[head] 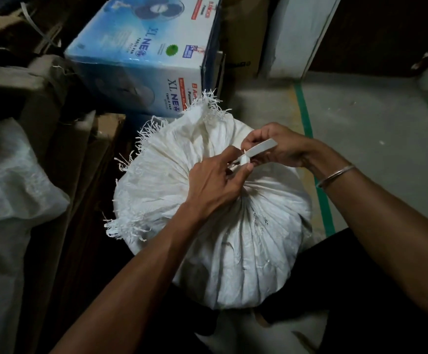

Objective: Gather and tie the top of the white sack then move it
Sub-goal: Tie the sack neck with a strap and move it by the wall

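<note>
Nearest the lens, noted two bare forearms extended inward over dark cloth at the bottom edge. Found the white sack (235, 241) standing upright on the floor (373, 154) just beyond that cloth, full and rounded, viewed from above. Judged its long axis near vertical, running up toward the camera, with pleats radiating from the gathered neck. Recorded the left hand (212, 185) resting on that neck, fingers curled, thumb and forefinger pinching the white strap (261, 147) at its crossing. Recorded the right hand (279, 149) just beyond, fingers curled round the strap's free end, that end pointing up and to the right. Noted a metal bangle (335, 176) on the right wrist. Found the frayed top (177, 139) of the sack fanned out beyond the neck, pointing away and to the left toward the fan box (144, 52). Saw its fringe overlapping the box's lower corner in view; cannot tell whether touching. To the left, close beside the sack, logged brown cartons (105, 139) and, at the left edge, a clear plastic bag (11, 190); little room on that side. To the right, logged open grey floor crossed by a green tape line (303, 111) passing behind the sack's right edge. Farthest, noted a white panel (297, 34) standing beside a dark wall.
</note>
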Demonstrator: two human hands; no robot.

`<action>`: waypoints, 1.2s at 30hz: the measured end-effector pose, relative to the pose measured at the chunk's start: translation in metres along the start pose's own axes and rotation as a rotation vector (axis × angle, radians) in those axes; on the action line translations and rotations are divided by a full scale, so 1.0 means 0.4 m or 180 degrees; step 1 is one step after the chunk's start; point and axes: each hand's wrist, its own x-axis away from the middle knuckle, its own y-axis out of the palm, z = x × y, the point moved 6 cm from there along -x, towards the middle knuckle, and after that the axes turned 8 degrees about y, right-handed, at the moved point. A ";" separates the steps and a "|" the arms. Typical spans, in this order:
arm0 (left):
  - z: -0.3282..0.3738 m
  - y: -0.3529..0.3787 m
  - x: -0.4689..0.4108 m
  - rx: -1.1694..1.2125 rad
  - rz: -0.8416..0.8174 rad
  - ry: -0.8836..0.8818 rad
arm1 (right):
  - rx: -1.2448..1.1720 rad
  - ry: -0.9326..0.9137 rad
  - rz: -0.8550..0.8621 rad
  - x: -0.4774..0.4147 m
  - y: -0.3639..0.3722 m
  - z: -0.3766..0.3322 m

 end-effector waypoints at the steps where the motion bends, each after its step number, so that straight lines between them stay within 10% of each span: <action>1: 0.001 0.000 -0.002 0.0029 -0.0006 -0.0050 | -0.0042 -0.0006 0.0047 -0.003 -0.001 0.005; 9: 0.001 0.011 -0.015 -0.0026 0.0053 -0.0304 | -0.0776 -0.0088 0.1194 -0.033 -0.033 0.056; 18: -0.031 0.007 -0.022 0.0384 0.0234 -0.0585 | -0.0924 -0.0250 0.0454 -0.024 0.028 0.042; 36: -0.013 0.008 -0.026 0.0337 -0.0396 0.0156 | -0.1128 -0.0084 0.1376 -0.051 -0.017 0.070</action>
